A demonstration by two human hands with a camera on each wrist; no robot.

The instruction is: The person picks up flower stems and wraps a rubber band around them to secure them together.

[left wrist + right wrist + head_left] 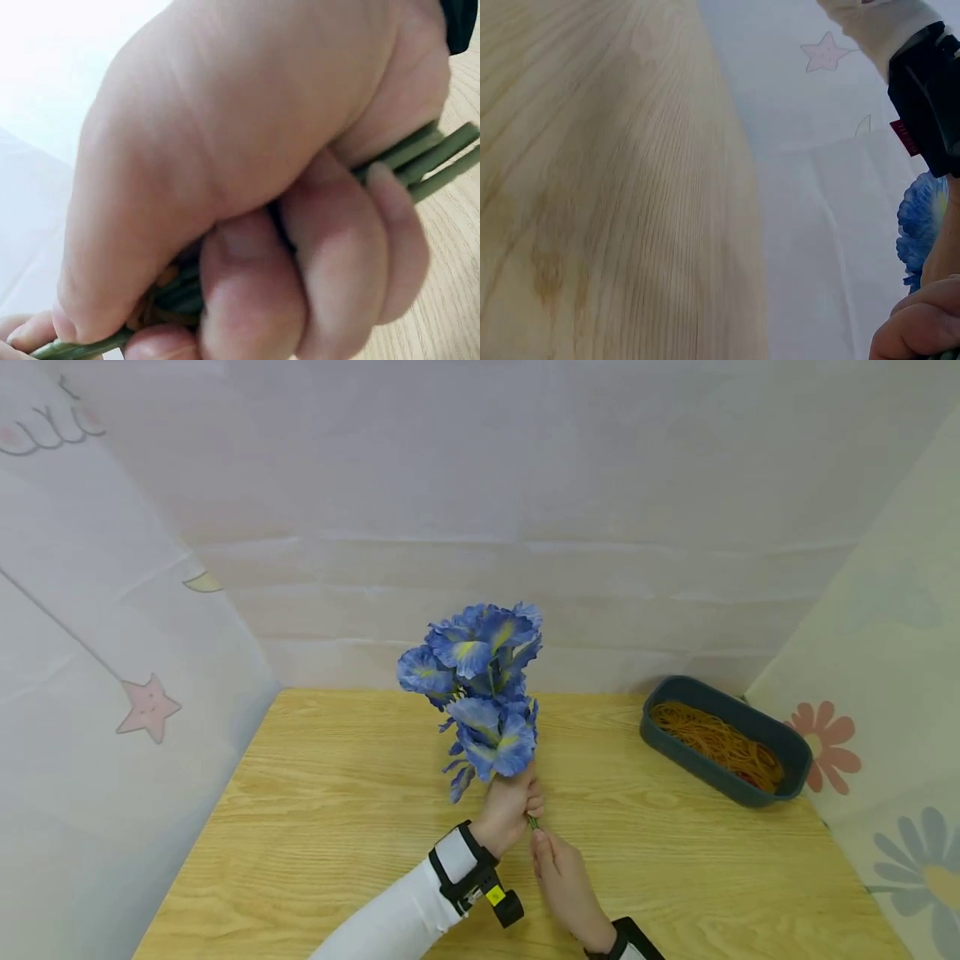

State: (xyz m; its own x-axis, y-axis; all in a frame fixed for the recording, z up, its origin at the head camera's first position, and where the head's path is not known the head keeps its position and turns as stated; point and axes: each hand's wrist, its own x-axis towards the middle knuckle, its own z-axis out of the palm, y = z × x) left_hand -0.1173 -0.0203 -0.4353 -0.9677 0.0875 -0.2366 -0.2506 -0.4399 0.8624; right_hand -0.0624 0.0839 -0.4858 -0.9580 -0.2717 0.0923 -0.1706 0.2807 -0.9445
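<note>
A bunch of blue irises with yellow streaks [483,689] stands above the middle of the table, blooms upward. My left hand [510,806] grips it just below the blooms. Lower down, my right hand [558,868] holds the green stems. The left wrist view shows that hand up close, its thumb [120,247] and fingers curled round the stems [420,161], with the cut ends sticking out past the little finger. An orange-brown rubber band [146,311] lies at the stems near the thumb, partly hidden. Blue petals [922,225] peek out at the right wrist view's edge.
To the back right on the wooden table [337,793] sits a dark blue-green oblong box [675,752], holding a heap of thin orange-brown rubber bands [716,743]. Pale printed cloth [525,510] hangs around the table's back and sides.
</note>
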